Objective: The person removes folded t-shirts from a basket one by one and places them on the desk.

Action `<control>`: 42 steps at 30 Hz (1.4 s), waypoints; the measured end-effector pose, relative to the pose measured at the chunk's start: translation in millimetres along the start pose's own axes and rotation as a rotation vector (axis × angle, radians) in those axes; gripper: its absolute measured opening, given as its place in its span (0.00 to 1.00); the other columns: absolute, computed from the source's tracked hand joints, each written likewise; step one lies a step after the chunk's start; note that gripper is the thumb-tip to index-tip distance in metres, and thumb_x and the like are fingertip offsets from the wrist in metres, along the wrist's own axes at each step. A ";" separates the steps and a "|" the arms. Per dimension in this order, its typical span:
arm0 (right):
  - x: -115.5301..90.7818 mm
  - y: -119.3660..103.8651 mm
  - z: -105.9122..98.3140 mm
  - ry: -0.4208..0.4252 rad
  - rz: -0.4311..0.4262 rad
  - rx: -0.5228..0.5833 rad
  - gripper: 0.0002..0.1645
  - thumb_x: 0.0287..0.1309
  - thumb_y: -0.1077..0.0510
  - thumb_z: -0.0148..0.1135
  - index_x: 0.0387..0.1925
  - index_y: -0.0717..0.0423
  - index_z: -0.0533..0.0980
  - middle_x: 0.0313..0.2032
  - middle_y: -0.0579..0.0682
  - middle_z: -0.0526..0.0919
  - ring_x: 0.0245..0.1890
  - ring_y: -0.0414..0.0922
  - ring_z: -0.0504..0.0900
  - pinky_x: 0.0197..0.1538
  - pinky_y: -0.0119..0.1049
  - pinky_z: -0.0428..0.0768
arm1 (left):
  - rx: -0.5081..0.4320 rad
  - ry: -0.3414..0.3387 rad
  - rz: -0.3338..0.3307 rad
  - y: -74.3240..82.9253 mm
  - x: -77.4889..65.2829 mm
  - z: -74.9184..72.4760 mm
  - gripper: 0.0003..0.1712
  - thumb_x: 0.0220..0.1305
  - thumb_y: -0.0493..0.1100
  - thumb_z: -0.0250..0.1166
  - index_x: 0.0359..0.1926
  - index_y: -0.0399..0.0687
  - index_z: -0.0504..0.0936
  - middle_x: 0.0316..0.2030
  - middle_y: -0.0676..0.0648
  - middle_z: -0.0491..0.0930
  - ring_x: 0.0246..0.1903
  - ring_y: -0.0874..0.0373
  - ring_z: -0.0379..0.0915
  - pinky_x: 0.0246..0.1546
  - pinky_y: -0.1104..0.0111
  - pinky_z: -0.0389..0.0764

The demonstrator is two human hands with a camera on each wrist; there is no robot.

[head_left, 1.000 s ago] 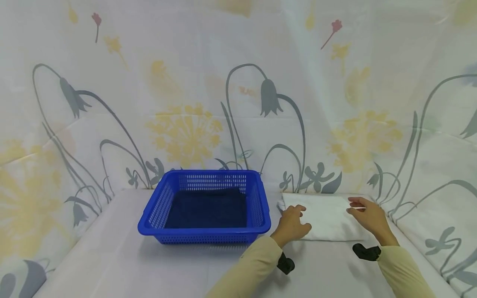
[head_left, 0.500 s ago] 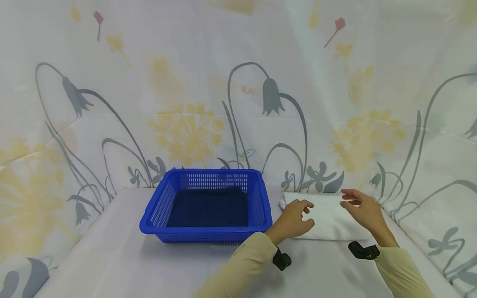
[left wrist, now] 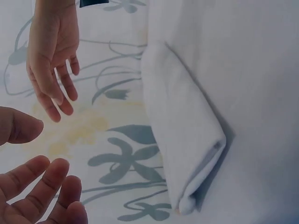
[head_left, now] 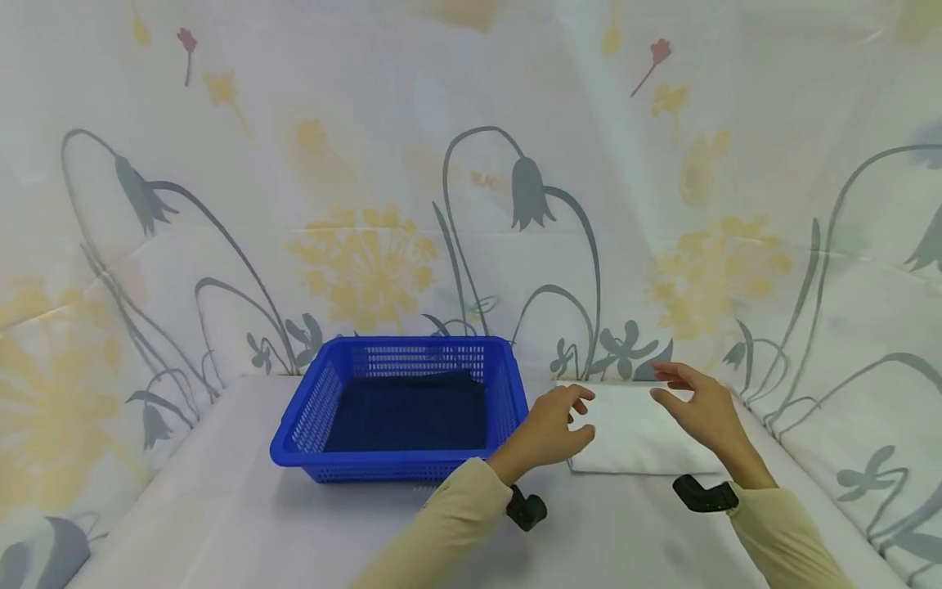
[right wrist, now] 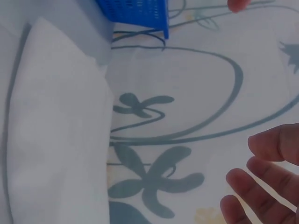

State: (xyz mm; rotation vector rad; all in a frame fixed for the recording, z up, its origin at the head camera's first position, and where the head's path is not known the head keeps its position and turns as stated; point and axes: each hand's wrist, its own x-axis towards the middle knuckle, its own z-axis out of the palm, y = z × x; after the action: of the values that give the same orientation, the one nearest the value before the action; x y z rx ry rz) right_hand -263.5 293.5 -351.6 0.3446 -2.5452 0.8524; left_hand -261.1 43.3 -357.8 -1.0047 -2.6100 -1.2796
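Item one: white folded cloth (head_left: 633, 442), lying flat on the tabletop (head_left: 221, 523) along its back edge, toward the back right corner; in my left wrist view, layered folds show at its left end.

Item two: left hand (head_left: 545, 432), raised between item one and the basket, fingers loosely curved and parted, holding nothing that I can see.

Item three: right hand (head_left: 702, 413), above the cloth's right part and apart from it, fingers relaxed, thumb separate, likewise holding nothing.

Item four: blue perforated basket (head_left: 390, 458), standing near the back edge, left of the cloth.

Item five: dark blue fabric (head_left: 405, 413), lying inside the basket.

Item six: flower-printed curtain (head_left: 368, 164), which I see rising behind the back edge.
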 end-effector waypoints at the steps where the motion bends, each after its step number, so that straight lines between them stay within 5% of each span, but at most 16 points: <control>1: 0.3 -1.9 0.8 -0.001 -0.003 0.003 0.25 0.63 0.56 0.61 0.60 0.62 0.72 0.50 0.62 0.80 0.49 0.61 0.77 0.44 0.57 0.74 | 0.002 0.008 0.005 -2.0 -2.5 -3.0 0.22 0.60 0.37 0.62 0.57 0.40 0.76 0.41 0.47 0.77 0.36 0.60 0.72 0.37 0.74 0.74; 9: 3.7 -17.7 4.4 -0.004 -0.052 0.012 0.25 0.62 0.57 0.61 0.60 0.62 0.73 0.49 0.61 0.81 0.48 0.59 0.77 0.41 0.52 0.74 | -0.002 0.044 -0.014 -14.4 -23.6 -24.9 0.21 0.60 0.36 0.63 0.55 0.41 0.76 0.43 0.48 0.76 0.38 0.59 0.70 0.38 0.71 0.74; 23: 10.1 -45.9 23.0 -0.029 -0.127 0.063 0.24 0.62 0.60 0.61 0.59 0.61 0.73 0.49 0.59 0.82 0.49 0.59 0.79 0.45 0.58 0.74 | 0.059 0.111 -0.096 -41.7 -60.0 -73.8 0.21 0.63 0.37 0.61 0.57 0.41 0.75 0.46 0.43 0.74 0.42 0.49 0.72 0.42 0.60 0.76; 30: 20.0 -60.1 36.4 0.008 -0.204 0.069 0.24 0.59 0.63 0.63 0.57 0.63 0.75 0.46 0.59 0.83 0.46 0.58 0.79 0.42 0.56 0.75 | 0.085 0.173 -0.086 -55.1 -70.8 -96.3 0.19 0.62 0.35 0.62 0.54 0.40 0.77 0.46 0.40 0.75 0.42 0.45 0.74 0.42 0.56 0.77; 42: 30.7 -89.3 58.6 -0.054 -0.239 0.108 0.24 0.58 0.62 0.64 0.57 0.62 0.76 0.46 0.56 0.83 0.45 0.55 0.80 0.43 0.52 0.76 | 0.125 0.236 -0.193 -73.3 -87.4 -124.0 0.18 0.61 0.35 0.65 0.52 0.40 0.78 0.47 0.40 0.76 0.42 0.44 0.74 0.44 0.55 0.77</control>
State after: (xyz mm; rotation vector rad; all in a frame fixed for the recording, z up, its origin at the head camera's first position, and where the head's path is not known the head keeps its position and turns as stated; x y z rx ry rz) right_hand -276.9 184.7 -333.5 0.6984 -2.4470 0.8996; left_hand -261.9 -125.2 -355.7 -0.5567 -2.6118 -1.1713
